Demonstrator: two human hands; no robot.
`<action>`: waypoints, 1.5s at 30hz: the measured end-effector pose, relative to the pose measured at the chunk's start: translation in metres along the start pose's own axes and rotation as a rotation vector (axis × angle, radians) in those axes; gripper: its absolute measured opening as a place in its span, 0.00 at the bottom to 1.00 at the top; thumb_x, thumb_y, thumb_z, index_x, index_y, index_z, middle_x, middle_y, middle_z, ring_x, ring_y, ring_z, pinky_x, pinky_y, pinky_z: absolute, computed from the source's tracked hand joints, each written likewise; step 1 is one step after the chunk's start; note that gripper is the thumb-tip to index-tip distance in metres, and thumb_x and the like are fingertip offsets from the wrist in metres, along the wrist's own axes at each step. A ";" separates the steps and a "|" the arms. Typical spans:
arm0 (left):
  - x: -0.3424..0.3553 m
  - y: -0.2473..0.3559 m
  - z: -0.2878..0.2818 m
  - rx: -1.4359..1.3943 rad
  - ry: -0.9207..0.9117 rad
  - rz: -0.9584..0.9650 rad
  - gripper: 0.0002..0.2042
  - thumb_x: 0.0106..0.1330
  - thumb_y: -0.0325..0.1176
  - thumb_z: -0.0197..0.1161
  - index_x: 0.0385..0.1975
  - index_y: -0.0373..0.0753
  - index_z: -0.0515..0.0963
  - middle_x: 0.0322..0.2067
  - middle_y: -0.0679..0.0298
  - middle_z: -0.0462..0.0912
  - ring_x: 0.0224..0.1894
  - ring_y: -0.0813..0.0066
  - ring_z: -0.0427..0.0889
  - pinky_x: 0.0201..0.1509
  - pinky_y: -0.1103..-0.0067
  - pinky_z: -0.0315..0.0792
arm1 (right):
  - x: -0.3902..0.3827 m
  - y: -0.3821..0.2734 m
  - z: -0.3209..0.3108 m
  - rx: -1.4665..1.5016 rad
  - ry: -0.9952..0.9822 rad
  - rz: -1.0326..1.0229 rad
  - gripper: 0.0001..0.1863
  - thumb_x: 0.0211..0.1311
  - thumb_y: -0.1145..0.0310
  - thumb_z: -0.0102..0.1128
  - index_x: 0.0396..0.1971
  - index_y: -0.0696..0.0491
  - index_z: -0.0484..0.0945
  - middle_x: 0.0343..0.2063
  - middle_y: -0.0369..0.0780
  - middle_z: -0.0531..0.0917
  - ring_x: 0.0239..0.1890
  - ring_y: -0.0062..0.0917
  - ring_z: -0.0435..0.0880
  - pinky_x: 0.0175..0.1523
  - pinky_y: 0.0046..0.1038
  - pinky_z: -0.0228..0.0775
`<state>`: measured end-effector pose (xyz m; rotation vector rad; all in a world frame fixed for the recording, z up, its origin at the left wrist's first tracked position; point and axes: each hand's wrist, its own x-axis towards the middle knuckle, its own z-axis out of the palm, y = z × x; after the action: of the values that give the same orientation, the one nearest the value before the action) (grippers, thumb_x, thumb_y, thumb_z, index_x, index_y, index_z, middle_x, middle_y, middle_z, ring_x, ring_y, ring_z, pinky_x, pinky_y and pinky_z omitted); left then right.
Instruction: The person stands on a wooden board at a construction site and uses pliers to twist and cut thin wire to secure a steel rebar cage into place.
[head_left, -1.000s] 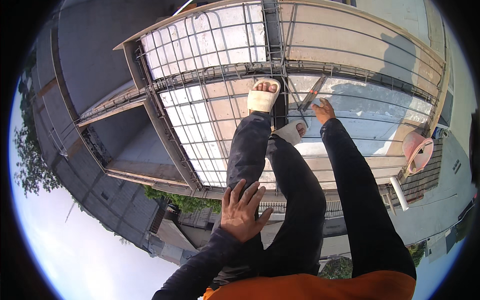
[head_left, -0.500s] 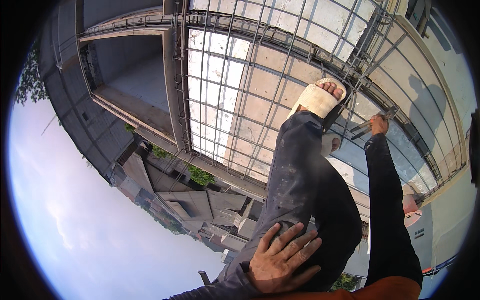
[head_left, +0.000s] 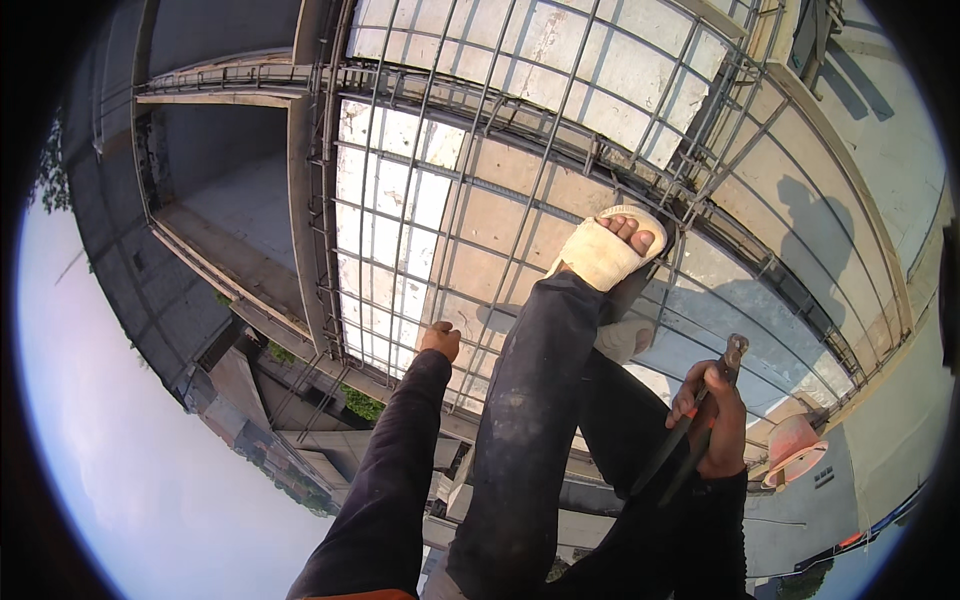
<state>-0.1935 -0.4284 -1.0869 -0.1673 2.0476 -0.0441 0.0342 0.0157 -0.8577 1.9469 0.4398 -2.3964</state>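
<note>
My left hand, small in view, is curled at the steel rebar grid over pale boards; what, if anything, it grips I cannot make out. My right hand is closed around dark long-handled pincers with orange-red grip marks, held beside my right leg, jaws pointing up. My foot in a cream sandal rests on the grid, and my other sandal is partly hidden behind my leg.
At the left is a recessed opening with a wooden rim. A red bucket sits at the right edge. Bundled bars and board edges cross the deck. Beyond the lower-left edge are a drop, rooftops and trees far below.
My left hand has left my leg and reached forward to the grid. My right hand took hold of the pincers from the grid and has brought them down toward me.
</note>
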 end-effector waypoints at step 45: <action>-0.551 0.351 -0.209 -0.305 -0.910 0.863 0.04 0.73 0.27 0.63 0.37 0.34 0.77 0.33 0.58 0.87 0.32 0.72 0.88 0.38 0.76 0.83 | -0.340 -0.082 0.041 -0.405 -0.040 -0.316 0.16 0.69 0.58 0.65 0.42 0.56 0.82 0.26 0.35 0.84 0.26 0.19 0.82 0.36 0.25 0.75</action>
<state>-0.1626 -0.0139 -0.5412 0.4461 1.0682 0.7457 0.0537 0.0314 -0.5068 1.7510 1.2025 -2.2633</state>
